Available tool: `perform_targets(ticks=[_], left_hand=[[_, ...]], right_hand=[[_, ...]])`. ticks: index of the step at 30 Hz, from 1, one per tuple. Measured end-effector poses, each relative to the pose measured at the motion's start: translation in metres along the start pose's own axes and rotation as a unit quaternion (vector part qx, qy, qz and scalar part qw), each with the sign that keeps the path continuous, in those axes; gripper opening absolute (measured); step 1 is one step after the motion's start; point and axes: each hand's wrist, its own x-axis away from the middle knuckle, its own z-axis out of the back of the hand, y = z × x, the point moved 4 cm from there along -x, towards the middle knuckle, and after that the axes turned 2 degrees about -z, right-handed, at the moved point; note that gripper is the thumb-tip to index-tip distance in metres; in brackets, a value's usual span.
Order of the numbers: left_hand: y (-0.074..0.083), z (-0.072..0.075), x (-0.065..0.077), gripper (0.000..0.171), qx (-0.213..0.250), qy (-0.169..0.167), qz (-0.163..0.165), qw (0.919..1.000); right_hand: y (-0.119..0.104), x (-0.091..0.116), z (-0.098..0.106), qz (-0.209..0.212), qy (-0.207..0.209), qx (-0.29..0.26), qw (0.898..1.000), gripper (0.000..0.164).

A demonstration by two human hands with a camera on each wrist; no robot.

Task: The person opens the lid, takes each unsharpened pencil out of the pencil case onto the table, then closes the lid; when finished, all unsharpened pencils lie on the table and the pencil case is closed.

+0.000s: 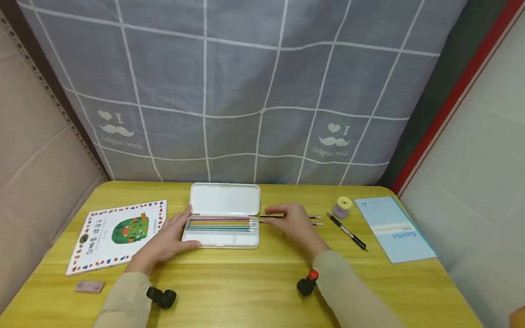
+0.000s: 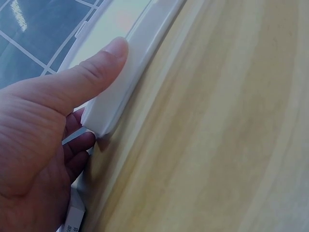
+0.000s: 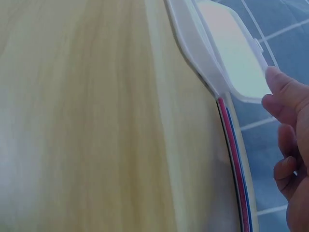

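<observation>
A white pencil case [image 1: 229,240] lies with its lid [image 1: 225,199] folded back. Several coloured pencils [image 1: 221,225] lie side by side inside it. My left hand [image 1: 169,239] grips the case's left end, thumb on the front rim and fingers around the corner. To the right of the case lie two pencils, a dark pencil [image 1: 315,217] and a red pencil [image 3: 234,145]. Over these two hovers my right hand [image 1: 292,227], its thumb and index finger apart and the other fingers loosely bent. In the right wrist view it holds nothing.
A picture book [image 1: 106,252] lies on the left, with a small pinkish block [image 1: 89,286] in front of it. On the right are a yellow-lidded small jar [image 1: 342,207], a black pen [image 1: 348,232] and a light-blue notebook [image 1: 394,230]. A grey checked curtain [image 1: 235,83] hangs behind the table.
</observation>
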Motion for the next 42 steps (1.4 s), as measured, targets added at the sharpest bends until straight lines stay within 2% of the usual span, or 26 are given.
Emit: perform_targets(ticks=[6, 15, 20, 28, 34, 37, 42], left_hand=[[0.0, 0.001, 0.002, 0.113, 0.003, 0.001, 0.002, 1.0], [-0.001, -0.002, -0.001, 0.114, 0.0, 0.007, -0.011, 0.9999], [-0.002, -0.001, -0.001, 0.114, -0.003, 0.007, -0.008, 0.9999], [-0.005, -0.002, 0.0, 0.115, 0.0, 0.009, -0.007, 0.9999], [-0.005, -0.002, -0.001, 0.115, -0.002, 0.012, -0.012, 0.9999], [-0.005, -0.001, 0.0, 0.115, -0.002, 0.013, -0.012, 0.9998], [-0.004, -0.001, -0.001, 0.115, -0.002, 0.01, -0.014, 0.9999]], right_hand=[[-0.011, -0.005, -0.025, 0.031, -0.038, 0.035, 0.998, 0.023], [-0.016, -0.009, -0.046, 0.018, -0.076, 0.094, 0.993, 0.024], [-0.02, -0.012, -0.05, 0.012, -0.08, 0.119, 0.99, 0.025], [-0.026, -0.015, -0.054, 0.026, -0.078, 0.162, 0.983, 0.023], [-0.034, -0.013, -0.056, 0.053, -0.077, 0.237, 0.967, 0.021], [-0.036, -0.013, -0.058, 0.071, -0.068, 0.254, 0.962, 0.02], [-0.035, -0.011, -0.061, 0.077, -0.038, 0.235, 0.968, 0.014]])
